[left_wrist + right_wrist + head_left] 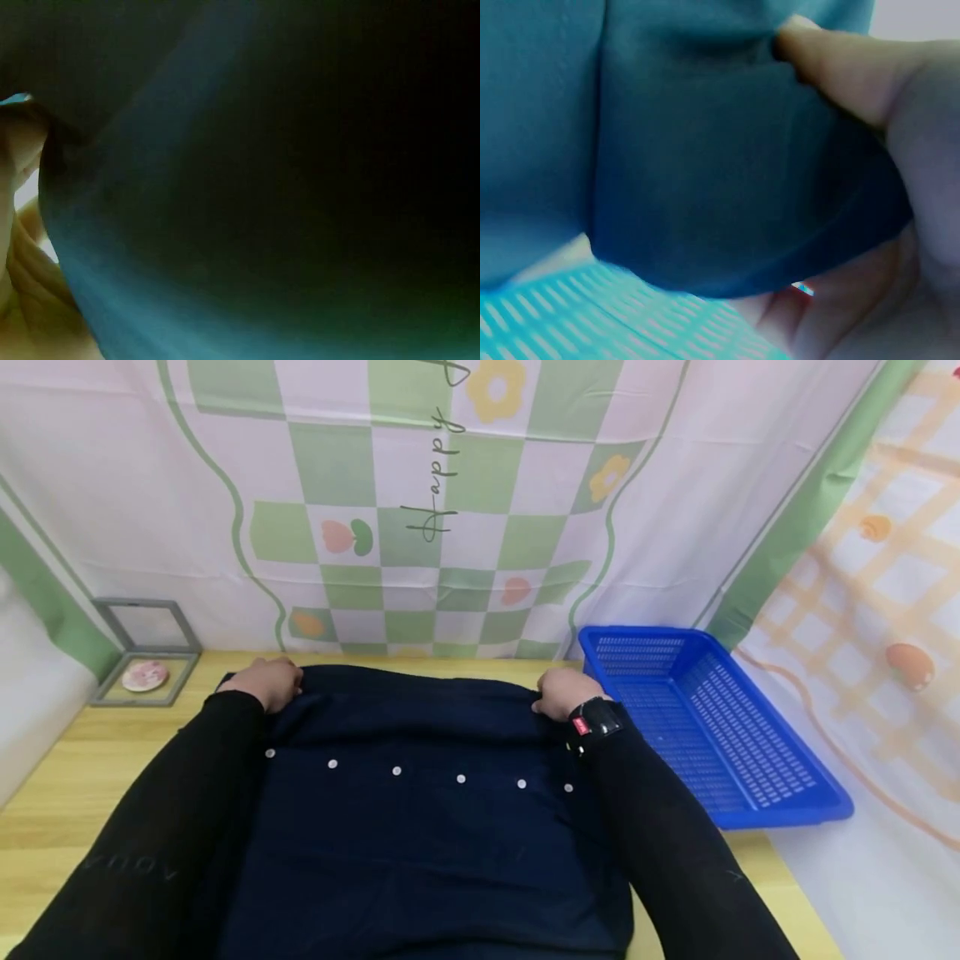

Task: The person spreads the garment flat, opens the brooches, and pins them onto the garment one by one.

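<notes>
A navy shirt (420, 852) with a row of white buttons (397, 771) across it spreads over the table in the head view. At its far left corner my left hand (266, 683) grips the cloth. My right hand (564, 693) pinches the far right corner; in the right wrist view the thumb (840, 67) lies on top of the fabric (697, 172) and the fingers are underneath. Dark cloth (225, 187) covers most of the left wrist view, hiding much of the left hand (41, 315) at that view's edge.
A blue perforated basket (780, 817) stands right of the shirt, close to my right hand and forearm. Back left is a grey open frame (180, 681) with a pink round item (145, 676). A patterned curtain (405, 468) hangs behind the wooden table (45, 852).
</notes>
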A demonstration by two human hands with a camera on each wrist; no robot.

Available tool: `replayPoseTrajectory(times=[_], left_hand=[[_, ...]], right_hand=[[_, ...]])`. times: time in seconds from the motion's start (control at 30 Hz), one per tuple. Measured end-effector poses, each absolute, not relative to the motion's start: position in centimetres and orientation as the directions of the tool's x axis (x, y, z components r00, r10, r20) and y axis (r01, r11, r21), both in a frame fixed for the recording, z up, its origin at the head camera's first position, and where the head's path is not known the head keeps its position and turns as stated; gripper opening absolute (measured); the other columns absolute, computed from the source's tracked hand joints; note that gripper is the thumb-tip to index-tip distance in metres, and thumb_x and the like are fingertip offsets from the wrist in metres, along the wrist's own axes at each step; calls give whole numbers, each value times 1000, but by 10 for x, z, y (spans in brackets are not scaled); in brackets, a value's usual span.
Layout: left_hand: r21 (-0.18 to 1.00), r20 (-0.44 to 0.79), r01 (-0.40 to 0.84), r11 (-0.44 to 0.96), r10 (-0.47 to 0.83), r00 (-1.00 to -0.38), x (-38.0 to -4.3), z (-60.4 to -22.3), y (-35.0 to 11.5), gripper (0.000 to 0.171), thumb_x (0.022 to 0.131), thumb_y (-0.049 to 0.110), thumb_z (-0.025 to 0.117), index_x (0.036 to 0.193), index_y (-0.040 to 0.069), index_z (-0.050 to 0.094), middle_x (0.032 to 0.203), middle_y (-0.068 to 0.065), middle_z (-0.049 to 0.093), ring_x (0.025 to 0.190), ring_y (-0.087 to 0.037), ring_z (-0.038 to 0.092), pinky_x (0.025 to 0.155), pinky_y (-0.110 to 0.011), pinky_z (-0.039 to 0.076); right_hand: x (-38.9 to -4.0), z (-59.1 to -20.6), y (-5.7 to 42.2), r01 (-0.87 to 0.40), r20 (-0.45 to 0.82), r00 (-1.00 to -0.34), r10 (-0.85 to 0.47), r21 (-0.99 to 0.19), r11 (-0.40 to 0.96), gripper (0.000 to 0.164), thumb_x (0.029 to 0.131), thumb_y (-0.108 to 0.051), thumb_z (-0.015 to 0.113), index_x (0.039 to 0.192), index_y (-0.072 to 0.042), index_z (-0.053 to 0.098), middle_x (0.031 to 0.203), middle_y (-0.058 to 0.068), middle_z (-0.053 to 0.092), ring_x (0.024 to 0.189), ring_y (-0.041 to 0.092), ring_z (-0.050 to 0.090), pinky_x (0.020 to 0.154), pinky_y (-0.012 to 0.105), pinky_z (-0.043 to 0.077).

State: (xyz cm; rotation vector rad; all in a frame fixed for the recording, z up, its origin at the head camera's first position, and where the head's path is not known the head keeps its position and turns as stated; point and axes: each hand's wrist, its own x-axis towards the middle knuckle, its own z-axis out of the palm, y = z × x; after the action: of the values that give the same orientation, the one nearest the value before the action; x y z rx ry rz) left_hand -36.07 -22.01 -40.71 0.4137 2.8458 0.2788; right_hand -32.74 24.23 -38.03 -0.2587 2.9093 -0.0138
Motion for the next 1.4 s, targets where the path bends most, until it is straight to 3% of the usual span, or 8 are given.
replayPoseTrajectory(times=[0.13,0.33,0.47,0.6,0.8,1.03,1.17,1.4], left_hand=[[97,-92,371,923,380,-920,-369,-403,-224,15,97,12,58,91,1,66,101,-24,64,100,-49,54,87,-62,41],[104,206,508,855,481,-852,-374,-388,-243,19,95,10,64,79,0,64,80,-16,60,85,-40,58,83,-55,45],[87,275,526,846,487,-829,-369,-369,-252,16,97,13,65,83,6,65,85,-12,56,82,-36,56,76,-54,46],[46,224,511,858,489,-843,-368,-356,-257,12,97,11,65,86,7,62,87,-12,51,79,-36,56,72,-54,47],[-40,240,485,874,479,-844,-368,-357,-256,2,90,2,66,92,3,66,97,-19,56,93,-44,57,79,-62,43],[-51,163,271,961,276,-947,-360,-377,-239,44,99,4,43,141,-7,45,146,-33,26,128,-59,25,94,-72,25],[6,135,206,979,203,-970,-357,-386,-234,43,98,0,40,140,-13,39,147,-33,21,126,-67,20,95,-78,18],[92,348,357,930,306,-887,-368,-388,-248,24,83,-6,57,106,-10,60,101,-28,45,85,-52,52,75,-63,41]], right_hand=[[-332,-372,248,-154,-88,-983,-160,-72,985,34,92,-35,71,97,-1,69,98,17,69,96,38,64,85,55,49],[-340,-362,263,-148,53,-989,-138,-291,945,36,90,-23,75,110,3,59,116,23,63,110,41,57,94,52,43],[-344,-356,269,-178,65,-984,-166,-344,922,45,92,-19,72,130,-1,54,132,24,56,122,42,51,101,53,39],[-345,-349,270,-216,17,-973,-229,-397,892,41,95,-15,68,134,-7,57,131,20,58,122,39,51,103,53,38],[-349,-349,271,-146,15,-988,-152,-376,915,44,96,-12,63,138,-1,53,137,25,53,129,43,46,106,54,35],[-329,-365,238,-92,142,-988,-68,-167,982,58,91,-12,60,143,4,40,121,39,51,113,53,49,93,62,42],[-311,-375,205,-94,28,-995,-92,-98,991,58,90,-17,58,143,-1,42,127,35,46,114,52,48,92,62,43],[-296,-394,183,-244,-360,-901,-243,-42,969,66,93,-29,67,150,-6,44,144,26,45,133,40,42,104,53,39]])
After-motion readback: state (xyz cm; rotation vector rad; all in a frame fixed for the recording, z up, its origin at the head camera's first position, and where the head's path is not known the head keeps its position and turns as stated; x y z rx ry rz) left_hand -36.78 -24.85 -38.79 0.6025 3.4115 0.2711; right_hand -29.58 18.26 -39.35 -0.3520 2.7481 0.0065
